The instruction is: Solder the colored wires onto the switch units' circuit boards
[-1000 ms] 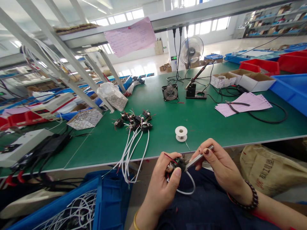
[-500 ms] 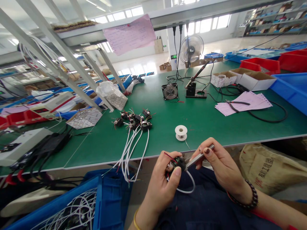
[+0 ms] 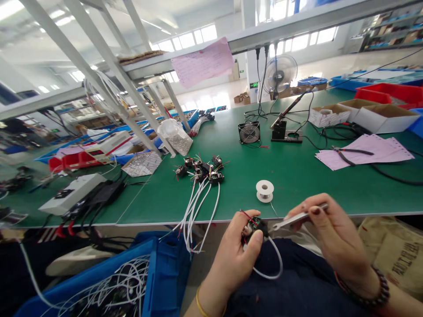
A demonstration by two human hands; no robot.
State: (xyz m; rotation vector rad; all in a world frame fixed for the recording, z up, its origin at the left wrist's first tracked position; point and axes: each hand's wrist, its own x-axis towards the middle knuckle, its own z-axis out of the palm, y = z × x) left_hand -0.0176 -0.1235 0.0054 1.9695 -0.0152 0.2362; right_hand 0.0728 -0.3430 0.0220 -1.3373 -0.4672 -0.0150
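My left hand point(image 3: 236, 251) holds a small black wired component point(image 3: 254, 229) with red leads and a looped white cable point(image 3: 269, 268) hanging below it. My right hand point(image 3: 333, 233) pinches a slim metal hand tool point(image 3: 297, 221), possibly tweezers, its tip at the component. The fingers hide part of the component. On the green workbench point(image 3: 280, 193), a spool of solder wire point(image 3: 264, 191) lies just beyond my hands. Further left lies a bunch of similar black components point(image 3: 201, 171) with white cables trailing over the bench edge.
A soldering iron in its stand point(image 3: 280, 127) and a small fan guard point(image 3: 249, 133) stand on the bench. Pliers point(image 3: 350, 152) lie on pink papers. A blue crate of white wires point(image 3: 109, 281) sits below left, a sack point(image 3: 393, 251) right.
The whole view has swung, with the bench shifting right and tilting. My right hand has moved right, and the metal tool now lies flatter. My left hand still holds the component.
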